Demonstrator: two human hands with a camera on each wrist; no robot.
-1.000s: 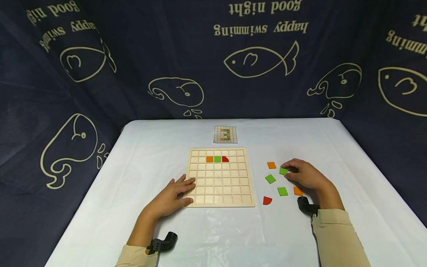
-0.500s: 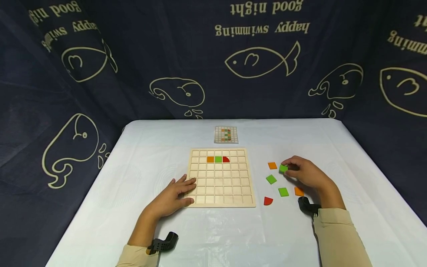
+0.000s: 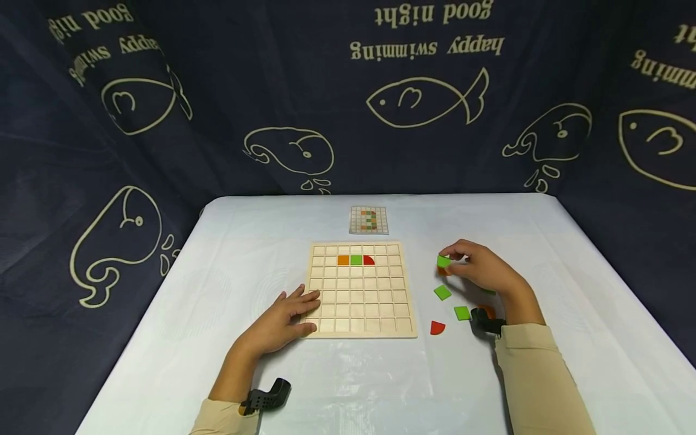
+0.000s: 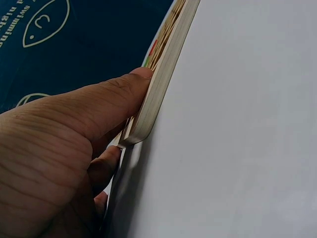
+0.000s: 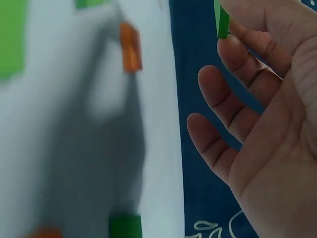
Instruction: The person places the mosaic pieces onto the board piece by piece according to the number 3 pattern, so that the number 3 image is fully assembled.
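Note:
My right hand (image 3: 481,266) pinches a green square tile (image 3: 443,261) between thumb and fingers, above an orange square tile (image 3: 444,272) that it partly covers in the head view. In the right wrist view the held green tile (image 5: 223,20) shows edge-on at the fingertips, the other fingers spread below. My left hand (image 3: 280,320) rests with fingers extended on the lower left corner of a wooden grid board (image 3: 380,308). Its thumb (image 4: 119,94) lies along the board's edge in the left wrist view. An orange tile (image 3: 343,260), a green tile (image 3: 356,260) and a red quarter-round tile (image 3: 369,260) sit in one grid row.
Right of the board lie green tiles (image 3: 443,292) and a red quarter-round tile (image 3: 437,327). Another green tile (image 3: 487,291) and an orange tile (image 3: 488,311) are partly hidden by the right arm. Behind the board lies a small pattern card (image 3: 368,220) on the white table (image 3: 359,386).
My right hand has lifted the green tile and carried it left and away from me, over the orange tile. The left hand stays in place on the board.

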